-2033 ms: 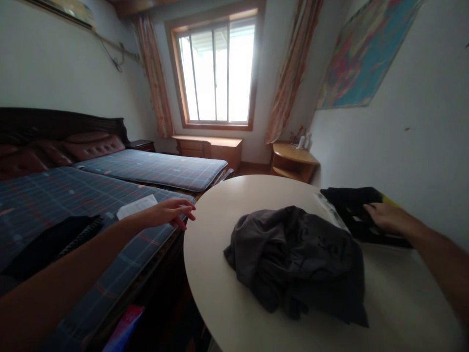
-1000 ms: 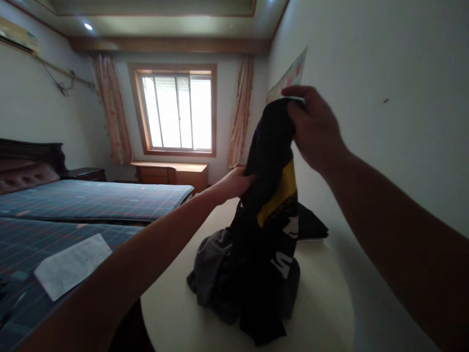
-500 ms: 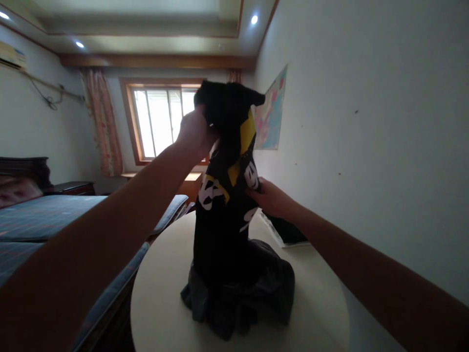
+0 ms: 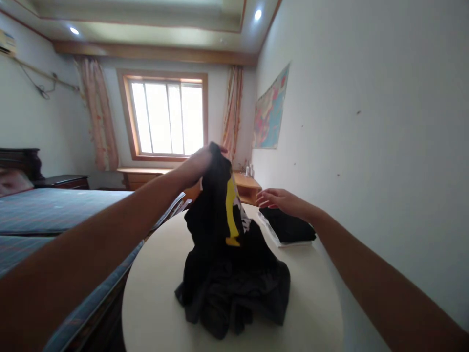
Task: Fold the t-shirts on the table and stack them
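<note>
My left hand [image 4: 205, 164] is closed on the top of a black garment [image 4: 210, 215] with yellow and white print, holding it up over the round table. Its lower part sags in folds onto dark grey cloth [image 4: 252, 293] bunched on the tabletop; where one ends and the other begins is hard to tell. To the right, apart from the garment, my right hand [image 4: 276, 199] hangs with fingers loosely spread and nothing in them. Just beneath it lies a folded black cloth [image 4: 289, 226] with a white layer under it.
The round cream table [image 4: 154, 293] stands before me, close to the white wall on the right. On the left is a bed with a blue mattress [image 4: 73, 210]. A wooden desk [image 4: 245, 183] stands under the window, and a map [image 4: 271, 110] hangs on the wall.
My left hand has come down with the garment, which now slumps lower. My right hand has let go of it and moved slightly right.
</note>
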Tool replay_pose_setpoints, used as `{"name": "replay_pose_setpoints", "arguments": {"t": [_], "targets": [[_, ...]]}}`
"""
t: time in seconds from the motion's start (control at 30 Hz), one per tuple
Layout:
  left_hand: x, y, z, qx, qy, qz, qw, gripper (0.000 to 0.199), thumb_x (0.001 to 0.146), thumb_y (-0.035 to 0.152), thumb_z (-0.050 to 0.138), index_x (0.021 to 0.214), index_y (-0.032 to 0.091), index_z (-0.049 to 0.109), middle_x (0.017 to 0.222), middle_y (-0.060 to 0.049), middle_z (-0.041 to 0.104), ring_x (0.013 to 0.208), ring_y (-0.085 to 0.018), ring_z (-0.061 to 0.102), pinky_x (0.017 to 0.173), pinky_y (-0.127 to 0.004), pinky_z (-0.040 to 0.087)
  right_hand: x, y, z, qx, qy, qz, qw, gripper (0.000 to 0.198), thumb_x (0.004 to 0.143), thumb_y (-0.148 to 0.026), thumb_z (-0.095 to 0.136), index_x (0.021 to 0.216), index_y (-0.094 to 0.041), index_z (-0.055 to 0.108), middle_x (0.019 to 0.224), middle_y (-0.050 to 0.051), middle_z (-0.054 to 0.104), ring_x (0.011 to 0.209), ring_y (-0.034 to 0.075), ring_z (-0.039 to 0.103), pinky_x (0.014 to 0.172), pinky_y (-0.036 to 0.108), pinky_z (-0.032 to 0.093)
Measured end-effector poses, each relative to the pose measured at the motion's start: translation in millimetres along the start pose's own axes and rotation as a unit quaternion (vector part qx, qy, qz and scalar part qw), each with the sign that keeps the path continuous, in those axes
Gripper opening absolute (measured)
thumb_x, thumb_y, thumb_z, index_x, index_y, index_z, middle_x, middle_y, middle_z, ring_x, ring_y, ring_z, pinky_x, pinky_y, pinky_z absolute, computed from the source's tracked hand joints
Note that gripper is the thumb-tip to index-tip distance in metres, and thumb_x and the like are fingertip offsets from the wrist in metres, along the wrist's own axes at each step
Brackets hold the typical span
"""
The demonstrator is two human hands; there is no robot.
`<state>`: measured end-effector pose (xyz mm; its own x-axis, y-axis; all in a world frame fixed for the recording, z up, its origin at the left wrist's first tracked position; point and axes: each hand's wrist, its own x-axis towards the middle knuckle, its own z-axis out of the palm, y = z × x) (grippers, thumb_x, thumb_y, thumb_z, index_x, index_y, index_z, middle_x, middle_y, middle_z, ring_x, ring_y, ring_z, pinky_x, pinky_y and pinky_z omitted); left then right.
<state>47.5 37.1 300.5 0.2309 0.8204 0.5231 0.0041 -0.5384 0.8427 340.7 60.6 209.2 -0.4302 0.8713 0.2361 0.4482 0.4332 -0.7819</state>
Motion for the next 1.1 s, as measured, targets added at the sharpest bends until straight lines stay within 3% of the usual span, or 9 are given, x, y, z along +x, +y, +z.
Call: {"name": "replay_pose_setpoints", "arguments": {"t": [0.1, 0.17, 0.27, 0.4, 0.5, 0.63, 0.8, 0.97, 1.1], "targets": [[-28.8, -51.7, 19.0, 0.14, -0.06, -0.063, 0.986, 0.024, 0.077, 0.02, 0.051, 0.09, 0.017, 0.071, 0.078, -0.003, 0.072, 0.075, -0.02, 0.067, 0.072, -0.032, 0.053, 2.1, 65.9, -2.7, -0.157, 0.058, 0.067, 0.984, 0.036, 0.095, -0.036, 0.05, 0.122, -0.014, 0.06, 0.116, 0.013, 0.07, 0.103, 0.02, 0.066, 0.093, 0.032, 0.049], [-53.1, -87.9, 30.8, 0.244, -0.13, -0.064, 0.959, 0.028, 0.081, 0.027, 0.047, 0.084, 0.019, 0.074, 0.089, -0.005, 0.073, 0.091, -0.024, 0.067, 0.087, -0.035, 0.051, -1.8, 109.3, -0.6, -0.297, 0.132, 0.153, 0.933, 0.042, 0.092, -0.033, 0.052, 0.13, -0.014, 0.056, 0.126, 0.014, 0.065, 0.114, 0.022, 0.061, 0.1, 0.032, 0.045], [-93.1, -140.4, 48.2, 0.331, -0.21, -0.084, 0.916, 0.043, 0.09, 0.039, 0.038, 0.109, 0.02, 0.072, 0.12, -0.008, 0.067, 0.118, -0.027, 0.057, 0.107, -0.04, 0.039, -14.1, 161.1, 7.3, -0.339, 0.176, 0.219, 0.898, 0.057, 0.089, -0.034, 0.056, 0.139, -0.009, 0.048, 0.141, 0.023, 0.05, 0.13, 0.034, 0.048, 0.105, 0.044, 0.04], [-138.3, -197.5, 72.7, 0.412, -0.178, -0.115, 0.886, 0.082, 0.075, 0.054, 0.066, 0.147, 0.023, 0.042, 0.156, -0.013, 0.035, 0.142, -0.038, 0.03, 0.113, -0.051, 0.029, -26.3, 200.2, 18.0, -0.363, 0.202, 0.299, 0.859, 0.05, 0.09, -0.043, 0.054, 0.132, -0.017, 0.057, 0.133, 0.02, 0.057, 0.124, 0.037, 0.052, 0.096, 0.05, 0.045], [-154.9, -219.0, 85.6, 0.427, -0.144, -0.099, 0.887, 0.067, 0.073, 0.035, 0.065, 0.137, 0.026, 0.052, 0.143, -0.011, 0.051, 0.133, -0.034, 0.044, 0.109, -0.046, 0.036, -27.0, 211.9, 19.4, -0.364, 0.22, 0.309, 0.851, 0.038, 0.095, -0.037, 0.045, 0.123, -0.02, 0.063, 0.127, 0.017, 0.061, 0.12, 0.036, 0.055, 0.091, 0.051, 0.047], [-153.6, -212.6, 81.9, 0.371, -0.087, -0.065, 0.922, 0.041, 0.072, 0.019, 0.056, 0.111, 0.028, 0.063, 0.116, -0.005, 0.067, 0.111, -0.026, 0.061, 0.099, -0.036, 0.046, -25.9, 210.3, 10.0, -0.348, 0.23, 0.294, 0.86, 0.034, 0.097, -0.031, 0.04, 0.117, -0.019, 0.065, 0.115, 0.015, 0.068, 0.109, 0.029, 0.063, 0.09, 0.039, 0.048], [-144.1, -172.2, 65.1, 0.311, -0.021, 0.003, 0.95, 0.045, 0.071, 0.018, 0.054, 0.114, 0.031, 0.058, 0.117, -0.001, 0.066, 0.111, -0.025, 0.061, 0.101, -0.036, 0.045, -27.4, 182.7, -13.5, -0.327, 0.266, 0.247, 0.872, 0.037, 0.099, -0.028, 0.033, 0.115, -0.017, 0.065, 0.113, 0.015, 0.069, 0.106, 0.028, 0.064, 0.091, 0.036, 0.047], [-134.9, -144.5, 70.4, 0.353, -0.164, -0.005, 0.921, 0.035, 0.083, 0.039, 0.058, 0.116, 0.028, 0.066, 0.134, -0.006, 0.058, 0.119, -0.029, 0.056, 0.107, -0.042, 0.04, -22.4, 120.9, -45.4, -0.308, 0.31, 0.157, 0.886, 0.036, 0.097, -0.026, 0.034, 0.119, -0.015, 0.06, 0.121, 0.013, 0.066, 0.112, 0.022, 0.06, 0.099, 0.032, 0.044], [-110.4, -134.6, 80.5, 0.345, -0.1, 0.01, 0.933, 0.058, 0.089, 0.049, 0.054, 0.142, 0.027, 0.046, 0.147, -0.009, 0.047, 0.125, -0.03, 0.053, 0.106, -0.045, 0.04, -26.4, 46.7, -54.2, -0.216, 0.293, -0.019, 0.931, 0.035, 0.086, -0.022, 0.047, 0.118, -0.018, 0.06, 0.107, 0.007, 0.068, 0.096, 0.021, 0.063, 0.092, 0.037, 0.049]]}}
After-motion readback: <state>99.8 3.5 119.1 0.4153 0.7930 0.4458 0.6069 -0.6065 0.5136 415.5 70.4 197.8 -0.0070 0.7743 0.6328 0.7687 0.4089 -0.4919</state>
